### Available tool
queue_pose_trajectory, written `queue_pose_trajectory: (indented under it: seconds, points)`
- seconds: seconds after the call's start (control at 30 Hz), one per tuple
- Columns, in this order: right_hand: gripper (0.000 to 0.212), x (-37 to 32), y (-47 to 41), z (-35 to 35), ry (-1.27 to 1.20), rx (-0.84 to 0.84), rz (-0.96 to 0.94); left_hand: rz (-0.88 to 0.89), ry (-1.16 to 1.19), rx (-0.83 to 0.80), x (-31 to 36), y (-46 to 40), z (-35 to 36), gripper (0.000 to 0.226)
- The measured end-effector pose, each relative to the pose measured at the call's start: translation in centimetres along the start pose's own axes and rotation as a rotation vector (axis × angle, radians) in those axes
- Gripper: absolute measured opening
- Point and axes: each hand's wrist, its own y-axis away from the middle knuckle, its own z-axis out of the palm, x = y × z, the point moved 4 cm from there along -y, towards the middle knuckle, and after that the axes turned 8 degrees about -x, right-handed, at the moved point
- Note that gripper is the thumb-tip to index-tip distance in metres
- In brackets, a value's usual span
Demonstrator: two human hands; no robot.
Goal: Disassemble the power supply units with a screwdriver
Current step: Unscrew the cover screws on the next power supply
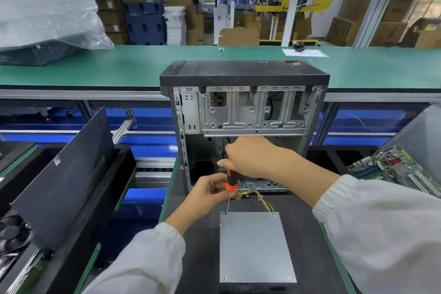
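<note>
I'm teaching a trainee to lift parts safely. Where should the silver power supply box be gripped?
Grip the power supply box by its two long side edges, coming from above. It lies flat, its lid is smooth, and its cables trail from the far end, so avoid that end.

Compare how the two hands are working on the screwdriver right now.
The right hand wraps the top of the screwdriver handle from above; the left hand pinches its lower orange collar with the fingertips. The right hand reaches in from the right, in front of the open computer case; the left hand comes up from below left. Both wear white sleeves and hold the same tool, its tip on the far left corner of the power supply unit.
</note>
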Motion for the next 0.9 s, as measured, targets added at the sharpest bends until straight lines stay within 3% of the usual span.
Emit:
queue_pose_trajectory:
  seconds: [0.13, 0.27, 0.33, 0.43, 0.53, 0.77, 0.9]
  points:
    - [0.017, -0.3, 0.3, 0.1, -0.150, -0.141, -0.181, -0.015, 0.018, -0.026, 0.1, 0.2, -0.3, 0.024]
    - [0.030, -0.7, 0.4, -0.4, -0.172, -0.196, -0.270, -0.016, 0.000, 0.010, 0.1, 0.2, -0.3, 0.022]
    - [0.031, -0.6, 0.4, -0.8, -0.215, -0.168, -0.223, -0.013, -0.004, 0.016, 0.3, 0.2, -0.2, 0.022]
    - [0.060, 0.0, 0.2, -1.6, -0.059, -0.025, 0.008, -0.027, -0.020, 0.019, 0.3, 0.2, 0.0, 0.021]
    - [0.058, -0.5, -0.4, -1.3, 0.060, -0.024, 0.064, -0.038, -0.017, 0.020, 0.3, 0.1, 0.0, 0.021]
    - [0.018, -0.7, 0.1, -1.1, -0.084, -0.190, -0.138, -0.034, -0.013, 0.021, 0.5, 0.2, -0.1, 0.024]
    - [0.040, -1.2, 0.6, -1.7, -0.122, -0.243, -0.264, -0.029, -0.028, 0.009, 0.4, 0.2, 0.1, 0.024]
